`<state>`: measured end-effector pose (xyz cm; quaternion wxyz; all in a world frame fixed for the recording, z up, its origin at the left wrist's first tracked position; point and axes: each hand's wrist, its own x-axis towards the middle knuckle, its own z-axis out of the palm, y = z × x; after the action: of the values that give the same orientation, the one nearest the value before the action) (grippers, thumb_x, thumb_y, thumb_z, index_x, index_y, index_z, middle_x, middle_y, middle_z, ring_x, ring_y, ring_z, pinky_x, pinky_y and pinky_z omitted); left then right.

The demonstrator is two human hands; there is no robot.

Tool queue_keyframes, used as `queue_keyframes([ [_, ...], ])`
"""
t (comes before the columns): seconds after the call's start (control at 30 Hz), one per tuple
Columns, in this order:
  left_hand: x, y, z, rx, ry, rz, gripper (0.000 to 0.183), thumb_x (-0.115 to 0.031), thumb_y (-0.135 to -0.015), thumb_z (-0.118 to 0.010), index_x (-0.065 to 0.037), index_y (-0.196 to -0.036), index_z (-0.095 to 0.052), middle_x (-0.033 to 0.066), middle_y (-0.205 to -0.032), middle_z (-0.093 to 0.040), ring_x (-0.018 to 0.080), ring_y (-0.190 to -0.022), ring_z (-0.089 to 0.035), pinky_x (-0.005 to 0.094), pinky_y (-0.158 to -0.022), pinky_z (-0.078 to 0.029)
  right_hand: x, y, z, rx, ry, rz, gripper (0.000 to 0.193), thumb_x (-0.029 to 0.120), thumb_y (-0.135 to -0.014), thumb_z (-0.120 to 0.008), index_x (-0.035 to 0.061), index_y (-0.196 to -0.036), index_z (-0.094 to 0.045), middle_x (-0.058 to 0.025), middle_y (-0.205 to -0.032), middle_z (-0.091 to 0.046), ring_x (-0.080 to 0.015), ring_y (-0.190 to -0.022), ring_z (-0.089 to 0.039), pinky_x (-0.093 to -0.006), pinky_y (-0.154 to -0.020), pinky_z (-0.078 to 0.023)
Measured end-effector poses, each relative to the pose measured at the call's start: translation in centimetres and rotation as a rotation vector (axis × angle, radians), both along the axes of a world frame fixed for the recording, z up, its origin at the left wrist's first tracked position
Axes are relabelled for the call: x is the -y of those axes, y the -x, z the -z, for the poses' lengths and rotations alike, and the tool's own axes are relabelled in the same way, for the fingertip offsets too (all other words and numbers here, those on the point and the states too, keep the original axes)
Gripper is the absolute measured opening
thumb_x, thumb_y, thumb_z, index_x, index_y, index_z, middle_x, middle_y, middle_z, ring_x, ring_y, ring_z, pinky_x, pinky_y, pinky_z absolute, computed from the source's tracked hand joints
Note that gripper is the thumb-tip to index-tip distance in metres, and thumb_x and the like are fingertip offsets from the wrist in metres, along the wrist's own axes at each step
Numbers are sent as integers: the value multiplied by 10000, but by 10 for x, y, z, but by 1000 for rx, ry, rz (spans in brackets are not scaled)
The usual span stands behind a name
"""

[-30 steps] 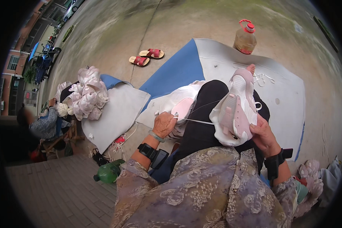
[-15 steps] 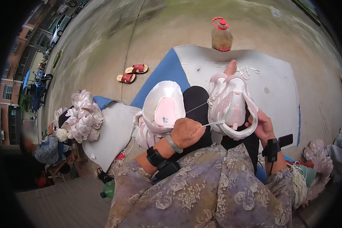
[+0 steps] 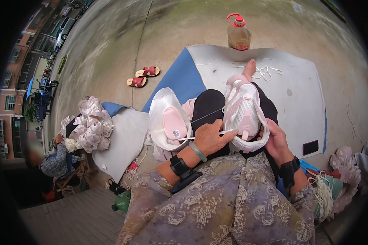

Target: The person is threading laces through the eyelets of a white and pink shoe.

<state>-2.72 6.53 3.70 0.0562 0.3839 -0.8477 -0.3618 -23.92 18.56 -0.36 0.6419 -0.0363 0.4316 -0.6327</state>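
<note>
A pink and white shoe upper [image 3: 244, 114] rests over my knees, its collar towards me and its tongue [image 3: 246, 127] showing in the opening. My right hand [image 3: 276, 142] grips the right side of its collar, with some fingers hidden inside or behind it. Beside the collar's left edge, my left hand [image 3: 215, 138] pinches a white shoelace [image 3: 186, 139] between thumb and fingers. A thin dark strand [image 3: 204, 117] runs from the upper's left side towards the lower left. Another upper with a pink insole [image 3: 175, 122] lies to the left of my knee.
A white and blue sheet [image 3: 298, 94] covers the ground, with a loose lace [image 3: 265, 73] and a phone [image 3: 310, 148] on it. Red sandals [image 3: 142, 76], an oil jug [image 3: 238, 36] and shoe piles [image 3: 95, 124] surround it. Another person [image 3: 55, 161] sits at far left.
My left hand has turned over and shifted slightly right, nearer the collar, the lace still pinched. The upper has shifted slightly left, and the view has moved a little.
</note>
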Motion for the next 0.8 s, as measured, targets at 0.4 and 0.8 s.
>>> queue_keyframes([
  [0.4, -5, -1, 15, 105, -1, 58, 398, -364, -837, -527, 9, -701, -540, 218, -592, -547, 406, -593, -557, 461, -547, -429, 0, -4, 39, -588, -36, -34, 362, 193, -934, -405, -7, -1235, -387, -112, -1073, -522, -206, -990, -498, -304, -908, -375],
  [0.8, 10, 18, 20, 142, -65, 88, 414, -300, -810, -480, 71, -970, -388, 265, -653, -582, 415, -667, -597, 502, -639, -460, 16, -10, 1, -1787, 259, -195, 420, 234, -861, -540, -42, -1170, -469, -197, -1125, -519, -337, -1024, -504, -381, -882, -409],
])
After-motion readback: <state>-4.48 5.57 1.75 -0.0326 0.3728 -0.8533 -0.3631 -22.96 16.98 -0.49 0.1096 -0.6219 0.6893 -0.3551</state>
